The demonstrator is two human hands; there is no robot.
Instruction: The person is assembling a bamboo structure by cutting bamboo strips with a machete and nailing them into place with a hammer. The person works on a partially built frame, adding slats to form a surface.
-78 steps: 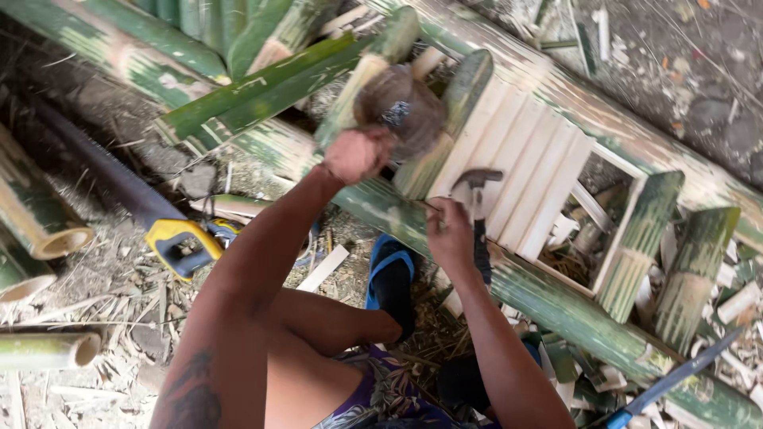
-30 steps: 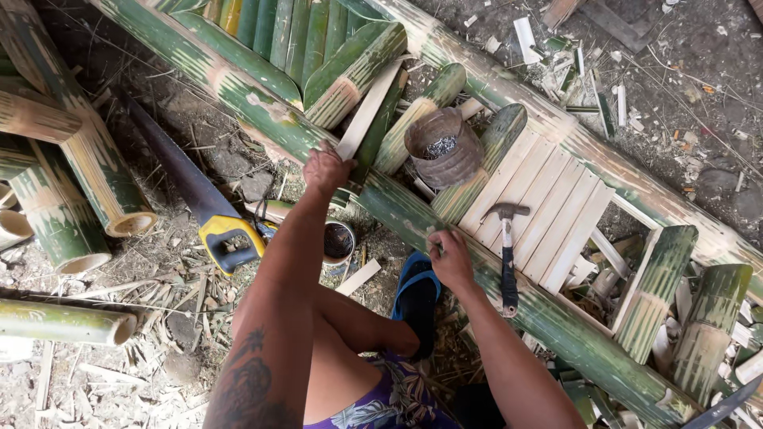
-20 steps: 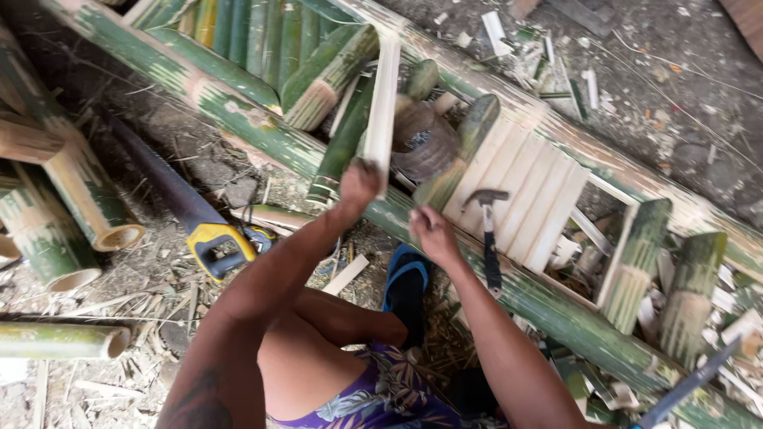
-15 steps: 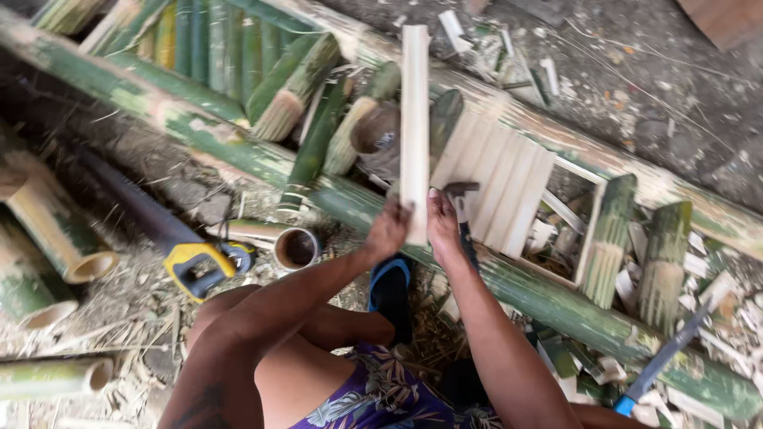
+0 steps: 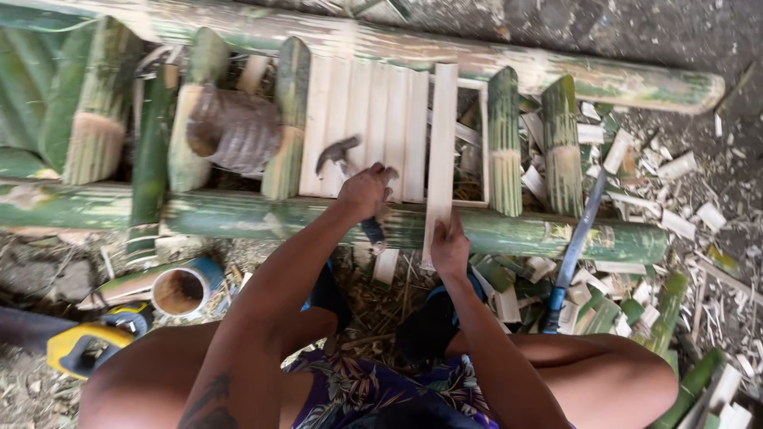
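Note:
My left hand [image 5: 366, 191] grips a hammer [image 5: 338, 151] by its handle, the metal head resting on a row of pale bamboo slats [image 5: 369, 127]. My right hand [image 5: 449, 246] holds the near end of one loose pale slat [image 5: 441, 151], which lies upright beside that row, across the open gap of the frame. Both hands are over a long green bamboo pole [image 5: 254, 214] that forms the frame's near rail. A second green pole [image 5: 477, 59] forms the far rail.
A blue-handled long knife [image 5: 576, 246] leans over the near pole on the right. A yellow-handled saw [image 5: 79, 349] and a cut bamboo tube [image 5: 181, 290] lie lower left. A brown round container [image 5: 234, 131] sits among split bamboo pieces. Offcuts litter the ground [image 5: 691, 214].
The pale slat has been brought from the left pile and laid next to the fixed slats. The hammer is now in my left hand, the slat's end in my right. The view has swung.

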